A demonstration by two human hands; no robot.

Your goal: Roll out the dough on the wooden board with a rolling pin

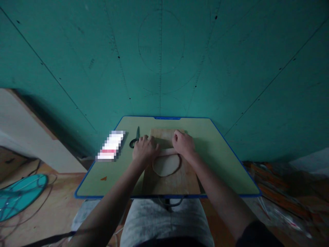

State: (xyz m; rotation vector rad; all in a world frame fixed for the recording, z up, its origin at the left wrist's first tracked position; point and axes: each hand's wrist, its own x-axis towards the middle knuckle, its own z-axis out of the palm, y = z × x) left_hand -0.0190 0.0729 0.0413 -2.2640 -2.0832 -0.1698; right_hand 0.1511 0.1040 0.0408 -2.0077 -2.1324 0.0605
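Note:
A wooden rolling pin (168, 152) lies crosswise over the far part of a flat, pale round of dough (166, 166). My left hand (146, 149) closes over the pin's left end, with the knuckles up. Around the right end my right hand (183, 142) is curled into a fist. Both grips hide the ends of the pin. Beneath the dough is a wooden board (171, 185), its near part bare. Just beyond my left hand are dark scissors (136, 137), partly covered by that hand.
A small table (218, 164) with a blue edge carries the board. On its left are a blurred-out flat object (111, 146) and a small orange triangle (103, 178). A green wall (164, 68) rises behind. Cables and a teal round piece (23, 195) lie on the floor.

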